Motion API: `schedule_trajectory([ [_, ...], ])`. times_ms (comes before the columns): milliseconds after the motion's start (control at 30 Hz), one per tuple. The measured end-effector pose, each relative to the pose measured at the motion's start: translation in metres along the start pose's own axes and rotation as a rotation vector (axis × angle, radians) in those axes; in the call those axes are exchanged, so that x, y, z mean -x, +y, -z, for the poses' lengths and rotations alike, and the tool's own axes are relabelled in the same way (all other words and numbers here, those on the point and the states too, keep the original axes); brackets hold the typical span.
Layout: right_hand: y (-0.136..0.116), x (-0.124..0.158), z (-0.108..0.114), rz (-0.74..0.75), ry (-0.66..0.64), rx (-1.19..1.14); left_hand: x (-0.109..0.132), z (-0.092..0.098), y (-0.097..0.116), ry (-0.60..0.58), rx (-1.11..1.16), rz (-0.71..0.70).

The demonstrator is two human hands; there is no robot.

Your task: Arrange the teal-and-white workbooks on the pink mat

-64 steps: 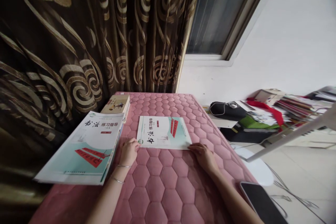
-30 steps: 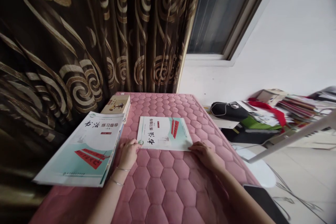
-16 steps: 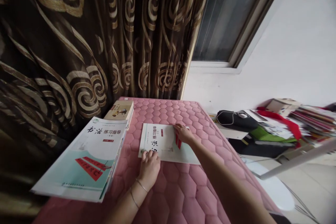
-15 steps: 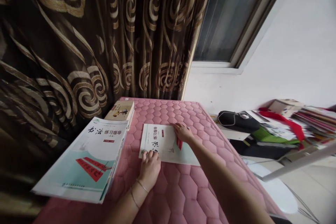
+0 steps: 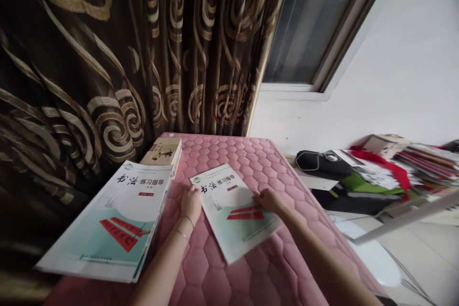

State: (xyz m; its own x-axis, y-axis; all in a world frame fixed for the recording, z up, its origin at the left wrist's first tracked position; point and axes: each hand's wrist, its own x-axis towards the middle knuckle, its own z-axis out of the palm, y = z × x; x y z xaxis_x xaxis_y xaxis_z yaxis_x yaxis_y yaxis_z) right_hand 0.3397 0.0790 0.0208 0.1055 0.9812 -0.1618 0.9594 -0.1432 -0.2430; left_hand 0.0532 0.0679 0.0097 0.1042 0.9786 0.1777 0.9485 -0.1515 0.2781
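A calligraphy workbook (image 5: 218, 205), white and pale green with red strips on its cover, lies tilted between my two hands over the pink quilted surface. My left hand (image 5: 191, 201), with thin bangles on its wrist, is closed on the book's upper left edge. On the opposite side, my right hand (image 5: 271, 201) has its fingers curled around the right edge. To the left, a stack of workbooks (image 5: 125, 215) has the same cover on top. Behind that stack sits a thicker pile of tan books (image 5: 163, 152).
The pink padded surface (image 5: 229, 148) stretches back to a brown patterned curtain (image 5: 179, 48). At the right, a low shelf (image 5: 394, 222) holds a black case (image 5: 321, 165), a red cloth (image 5: 389, 169), a green item and piled papers. A window (image 5: 304, 24) is above.
The workbook has turned from lying sideways to nearly upright-facing. My left hand moved up to its left edge, and my right hand shifted from its top to its right edge.
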Motion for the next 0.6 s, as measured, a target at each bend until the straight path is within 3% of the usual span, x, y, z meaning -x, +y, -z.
schedule_trajectory([
  [133,-0.001,0.055,-0.020,-0.079,-0.008,-0.087,-0.027,-0.004,0.013,-0.029,0.044,0.014],
  [267,-0.009,0.079,-0.027,-0.186,0.041,-0.234,-0.032,-0.005,0.022,-0.014,0.054,0.098],
  [433,-0.010,0.081,-0.021,-0.209,0.002,-0.311,-0.014,-0.004,0.016,-0.014,0.053,0.227],
  [600,-0.018,0.086,-0.026,-0.182,0.080,-0.191,0.021,-0.006,0.019,-0.044,0.036,0.251],
])
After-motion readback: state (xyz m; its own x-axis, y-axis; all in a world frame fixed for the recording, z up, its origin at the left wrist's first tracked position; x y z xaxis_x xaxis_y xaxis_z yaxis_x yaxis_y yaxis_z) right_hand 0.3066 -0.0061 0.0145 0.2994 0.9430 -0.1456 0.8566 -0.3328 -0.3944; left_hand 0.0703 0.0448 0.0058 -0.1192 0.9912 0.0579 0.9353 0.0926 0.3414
